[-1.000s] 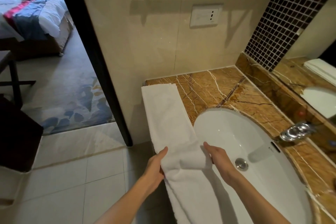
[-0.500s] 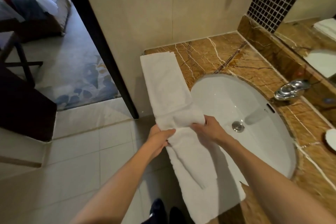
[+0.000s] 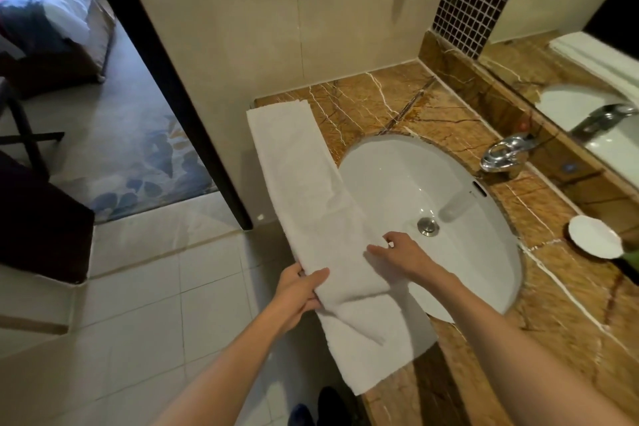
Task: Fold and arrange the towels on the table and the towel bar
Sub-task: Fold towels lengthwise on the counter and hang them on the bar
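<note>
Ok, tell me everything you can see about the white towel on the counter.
The white towel is soft, terry-looking cloth folded into a long narrow strip. It lies along the edge of the brown marble counter, overlapping the rim of the sink. Its near end is doubled back over a wider layer. The left hand grips the fold's left side, thumb on top; the right hand touches its right side, pinching or pressing, unclear.

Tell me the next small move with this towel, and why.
Probably lift the gripped fold and carry it toward the far end. The towel lies as a long strip on the counter, its near end loose and uneven; the left hand grips the fold, the right hand touches it.
</note>
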